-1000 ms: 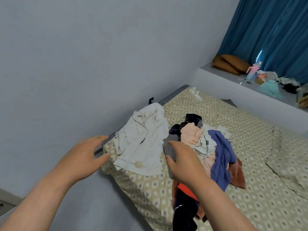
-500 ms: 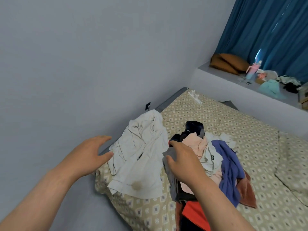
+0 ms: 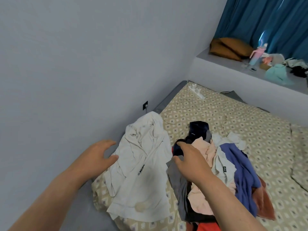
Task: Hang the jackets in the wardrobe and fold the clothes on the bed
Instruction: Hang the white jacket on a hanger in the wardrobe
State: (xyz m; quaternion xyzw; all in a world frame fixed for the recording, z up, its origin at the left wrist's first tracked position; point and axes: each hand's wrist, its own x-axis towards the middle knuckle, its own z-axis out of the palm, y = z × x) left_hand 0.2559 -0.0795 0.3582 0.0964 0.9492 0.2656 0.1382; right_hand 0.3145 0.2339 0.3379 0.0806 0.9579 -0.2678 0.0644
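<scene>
Nothing folded yet: left hand [image 3: 98, 157], fingers [image 3: 107, 142] spread, beside the white jacket [image 3: 146, 164]; right hand [image 3: 188, 162] seemingly pinching the heaped clothes [image 3: 233, 164].

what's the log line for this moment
left hand: open, by white jacket | right hand: grips grey garment in pile | bed: nothing folded

A home bedroom: a bed [image 3: 233, 117] with a patterned sheet carries a pile of clothes [image 3: 221, 167], beside blue curtains [image 3: 260, 20] and a cluttered window ledge [image 3: 221, 64].
</scene>
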